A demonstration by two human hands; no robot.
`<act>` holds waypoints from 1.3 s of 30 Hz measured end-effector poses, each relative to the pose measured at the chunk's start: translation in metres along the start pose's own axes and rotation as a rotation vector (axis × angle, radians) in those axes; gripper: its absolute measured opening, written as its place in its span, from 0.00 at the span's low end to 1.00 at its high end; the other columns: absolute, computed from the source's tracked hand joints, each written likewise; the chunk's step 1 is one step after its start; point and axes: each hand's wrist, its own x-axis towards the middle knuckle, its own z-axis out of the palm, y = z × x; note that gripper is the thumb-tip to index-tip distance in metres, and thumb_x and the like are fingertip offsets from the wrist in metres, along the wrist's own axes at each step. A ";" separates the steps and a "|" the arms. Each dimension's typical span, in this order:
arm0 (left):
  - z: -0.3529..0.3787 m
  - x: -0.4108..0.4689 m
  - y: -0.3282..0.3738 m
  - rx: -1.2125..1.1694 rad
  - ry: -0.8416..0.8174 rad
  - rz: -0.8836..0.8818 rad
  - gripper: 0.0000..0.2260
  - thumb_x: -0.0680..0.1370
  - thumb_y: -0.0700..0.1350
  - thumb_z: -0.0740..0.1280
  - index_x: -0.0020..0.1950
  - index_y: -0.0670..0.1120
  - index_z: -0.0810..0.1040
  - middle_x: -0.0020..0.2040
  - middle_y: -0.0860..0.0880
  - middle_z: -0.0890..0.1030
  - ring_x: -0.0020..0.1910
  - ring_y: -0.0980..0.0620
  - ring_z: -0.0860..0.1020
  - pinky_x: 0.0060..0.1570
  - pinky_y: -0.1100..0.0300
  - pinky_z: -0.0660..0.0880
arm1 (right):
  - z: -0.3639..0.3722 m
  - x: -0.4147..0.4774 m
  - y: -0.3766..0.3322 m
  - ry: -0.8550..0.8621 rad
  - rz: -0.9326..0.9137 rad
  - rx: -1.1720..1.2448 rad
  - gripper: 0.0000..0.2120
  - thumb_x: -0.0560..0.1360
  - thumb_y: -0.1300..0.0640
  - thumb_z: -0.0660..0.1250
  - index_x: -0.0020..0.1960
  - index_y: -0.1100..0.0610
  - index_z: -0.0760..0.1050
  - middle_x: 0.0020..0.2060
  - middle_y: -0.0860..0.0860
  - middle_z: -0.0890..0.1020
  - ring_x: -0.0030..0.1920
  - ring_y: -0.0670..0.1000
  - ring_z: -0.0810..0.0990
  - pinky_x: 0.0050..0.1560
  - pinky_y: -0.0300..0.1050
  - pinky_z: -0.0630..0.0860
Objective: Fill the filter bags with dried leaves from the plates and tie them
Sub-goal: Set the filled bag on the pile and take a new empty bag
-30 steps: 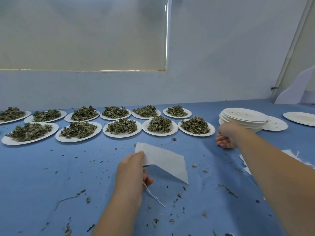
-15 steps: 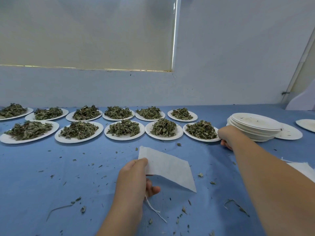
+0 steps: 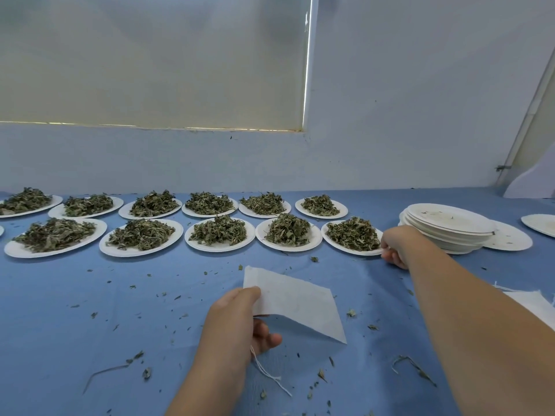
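- The left grip pinches one edge of the empty filter bag, held above the bench. The bag looks thin, limp and light, so it is probably best held at the mouth, where the drawstring dangles.
- The paper plate of dried leaves is rightmost in the front row. It is likely light and bendy, and the leaves brittle and loose.
- The right grip is curled onto that plate's rim; the plate should be supported underneath.

Two close rows of leaf plates wall off the far side of the surface; we find only slim gaps between their rims. The stack of empty plates crowds our right hand, which grips the end plate. Left of the filter bag, the near surface lies open, bar leaf crumbs.
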 end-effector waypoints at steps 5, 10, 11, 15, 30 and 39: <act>0.000 0.002 0.000 -0.018 -0.014 -0.014 0.06 0.79 0.40 0.63 0.45 0.39 0.77 0.35 0.43 0.72 0.20 0.54 0.68 0.24 0.59 0.75 | 0.001 0.008 0.005 -0.030 -0.023 0.180 0.03 0.79 0.64 0.56 0.47 0.64 0.66 0.33 0.59 0.73 0.23 0.54 0.74 0.16 0.31 0.64; -0.001 0.002 0.000 -0.037 -0.017 -0.023 0.05 0.79 0.39 0.63 0.46 0.39 0.76 0.33 0.43 0.71 0.20 0.53 0.68 0.25 0.57 0.76 | 0.008 0.014 0.010 -0.032 -0.125 0.434 0.19 0.78 0.68 0.57 0.68 0.63 0.65 0.53 0.59 0.74 0.46 0.62 0.81 0.23 0.48 0.79; -0.001 0.002 0.001 -0.042 -0.015 -0.025 0.05 0.79 0.39 0.63 0.47 0.38 0.76 0.33 0.43 0.71 0.20 0.53 0.68 0.25 0.57 0.77 | 0.009 0.014 0.011 -0.027 -0.089 0.469 0.20 0.78 0.68 0.56 0.69 0.62 0.63 0.57 0.60 0.74 0.47 0.63 0.81 0.20 0.48 0.77; -0.002 0.000 0.002 -0.067 -0.021 -0.032 0.05 0.79 0.39 0.63 0.47 0.38 0.76 0.34 0.42 0.71 0.20 0.53 0.68 0.25 0.57 0.77 | 0.012 0.008 0.016 0.004 -0.084 0.564 0.22 0.79 0.68 0.52 0.72 0.60 0.60 0.63 0.61 0.74 0.26 0.61 0.81 0.14 0.40 0.69; -0.028 -0.002 0.023 -0.407 0.023 -0.010 0.08 0.81 0.39 0.61 0.42 0.41 0.69 0.34 0.46 0.67 0.18 0.58 0.65 0.18 0.70 0.66 | -0.014 -0.110 0.051 -0.429 -0.270 0.589 0.05 0.80 0.66 0.59 0.54 0.66 0.70 0.35 0.59 0.77 0.25 0.51 0.81 0.19 0.35 0.72; -0.050 -0.012 0.036 -0.503 0.123 -0.028 0.11 0.83 0.42 0.58 0.41 0.44 0.66 0.33 0.50 0.64 0.16 0.58 0.57 0.14 0.69 0.55 | 0.008 -0.167 0.085 -0.736 -0.309 0.394 0.05 0.78 0.64 0.62 0.50 0.65 0.75 0.33 0.57 0.80 0.26 0.49 0.78 0.22 0.37 0.74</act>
